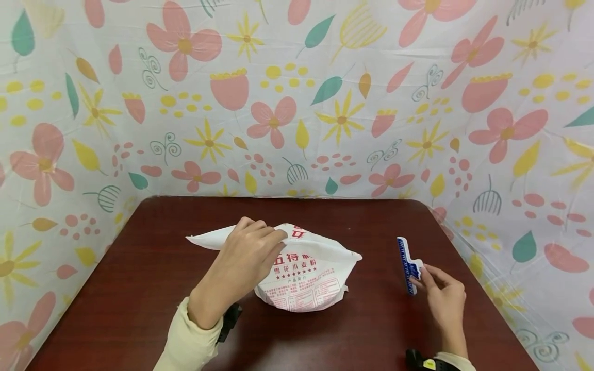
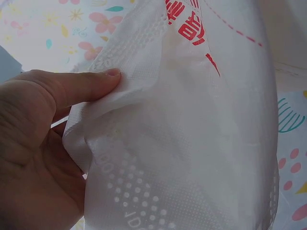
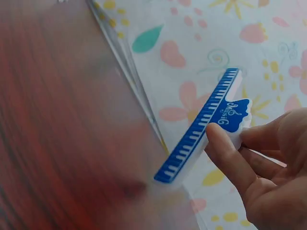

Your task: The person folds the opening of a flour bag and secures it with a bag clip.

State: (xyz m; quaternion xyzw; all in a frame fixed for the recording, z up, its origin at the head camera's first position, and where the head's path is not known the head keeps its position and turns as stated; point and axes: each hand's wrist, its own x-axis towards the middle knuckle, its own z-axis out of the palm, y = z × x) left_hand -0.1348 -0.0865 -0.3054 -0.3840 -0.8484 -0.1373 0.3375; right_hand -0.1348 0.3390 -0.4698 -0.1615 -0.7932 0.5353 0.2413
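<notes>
A white bag with red print sits in the middle of the dark wooden table. My left hand grips the bag's folded top edge; in the left wrist view the thumb presses the white bag material against the fingers. To the right, my right hand pinches the handle end of a blue and white bag clip. The right wrist view shows the thumb on the clip, which looks shut and has nothing in it.
A floral cloth walls the table at the back and on both sides. Black wrist-camera mounts sit on both forearms. Bare tabletop lies to the left of the bag and in front of it.
</notes>
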